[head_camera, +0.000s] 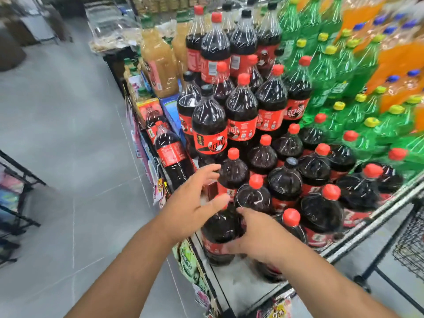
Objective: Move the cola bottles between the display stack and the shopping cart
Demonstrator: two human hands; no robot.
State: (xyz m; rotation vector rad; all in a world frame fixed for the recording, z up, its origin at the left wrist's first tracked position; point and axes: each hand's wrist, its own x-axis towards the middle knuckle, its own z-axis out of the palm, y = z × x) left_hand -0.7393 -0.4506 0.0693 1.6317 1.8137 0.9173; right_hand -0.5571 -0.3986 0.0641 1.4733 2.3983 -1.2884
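Edges: the display stack (270, 104) ends at its near-left corner, and that is where the cola bottle (218, 232) in play stands, at the front of the white shelf (236, 281). I cannot tell whether its base is on the shelf or just off it. There is bare shelf on its near side, up to the shelf lip. A metal rail (371, 220) bounds the right side of the stack, and the shopping cart (410, 246) is just beyond it at near right, with only its wire basket corner and frame in view.

Room: wide grey floor (68, 134) to the left, an open aisle. A black rack (20, 180) is at the left edge, well apart from the stack.

Hands: the right hand (261, 239) is clamped on the bottle, thumb over the shoulder and fingers wrapped round the red label. The left hand (190, 205) has its fingers spread and straight and holds nothing. Its thumb is at the bottle's neck and covers the cap; contact is unclear.

Counts:
- hands: 2
- cart: 1
- cola: about 18 red caps and 6 black caps; blur at the far top makes the count inexact
- one more cola bottle sits lower, on the left face of the stack
- pale juice bottles (158, 63): 2, far left
- green bottles (325, 72) with yellow caps: a big block to the right, too blurred to count
- orange bottles (399, 56) with blue caps: far right, also too blurred to count
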